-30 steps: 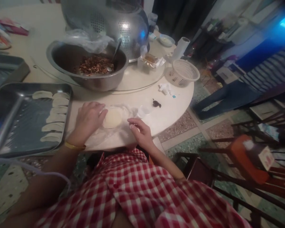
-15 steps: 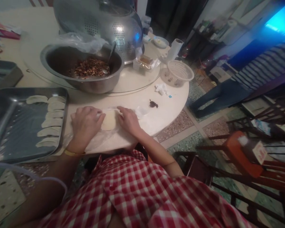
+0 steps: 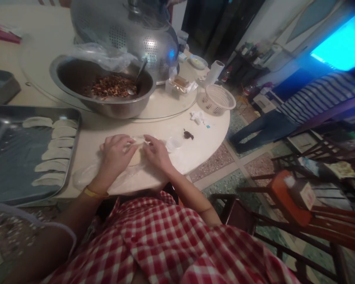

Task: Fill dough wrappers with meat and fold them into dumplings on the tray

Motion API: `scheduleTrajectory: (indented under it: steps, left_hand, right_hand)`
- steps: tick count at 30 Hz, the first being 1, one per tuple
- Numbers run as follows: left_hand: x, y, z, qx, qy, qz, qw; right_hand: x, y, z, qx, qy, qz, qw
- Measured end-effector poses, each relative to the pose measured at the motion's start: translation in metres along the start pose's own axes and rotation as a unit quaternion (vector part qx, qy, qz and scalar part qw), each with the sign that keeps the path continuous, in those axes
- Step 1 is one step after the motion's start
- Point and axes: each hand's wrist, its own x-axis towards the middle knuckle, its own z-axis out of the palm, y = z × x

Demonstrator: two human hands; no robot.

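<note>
Head camera: 1 round dough wrapper (image 3: 135, 159), on the near edge of a white table (image 3: 210, 134), between 2 bare hands. Left hand (image 3: 116, 154), yellow bracelet at the wrist: thumb and fingers gripping the wrapper's left side, toward its far edge. Right hand (image 3: 158, 154): fingertips gripping the opposite side. To the left, 1 metal tray (image 3: 12, 157) with 7 crescent dumplings (image 3: 56, 153), 6 of them in a column along its right side. Beyond the hands, 1 steel mixing bowl (image 3: 118, 108) containing chopped filling (image 3: 112, 86) and 1 spoon (image 3: 142, 69); clear plastic bag (image 3: 103, 57) over its far rim. To the right, 1 white perforated basket (image 3: 210, 104).
</note>
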Motion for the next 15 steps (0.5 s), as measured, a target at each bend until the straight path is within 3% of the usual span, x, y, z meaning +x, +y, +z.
scheduleTrajectory:
  steps: [3, 7, 10, 13, 15]
  left_hand:
    - [-0.004, 0.012, -0.01, -0.06, 0.002, 0.038, 0.998]
    - [-0.021, 0.032, -0.033, -0.086, 0.022, 0.075, 0.993]
    - [-0.038, 0.045, -0.044, -0.114, 0.052, 0.084, 0.989]
    - [-0.048, 0.053, -0.045, -0.216, 0.062, 0.016, 0.974]
    - [-0.049, 0.057, -0.042, -0.324, 0.023, -0.067, 0.943]
  right_hand:
    - [-0.003, 0.001, -0.006, 0.08, -0.001, -0.031, 0.996]
    - [-0.014, -0.006, -0.015, 0.222, -0.044, -0.09, 0.97]
    - [-0.029, -0.019, -0.021, 0.264, -0.014, -0.12, 0.957]
    - [-0.041, -0.033, -0.028, 0.286, -0.004, -0.141, 0.948]
    - [-0.045, -0.04, -0.031, 0.295, -0.032, -0.139, 0.945]
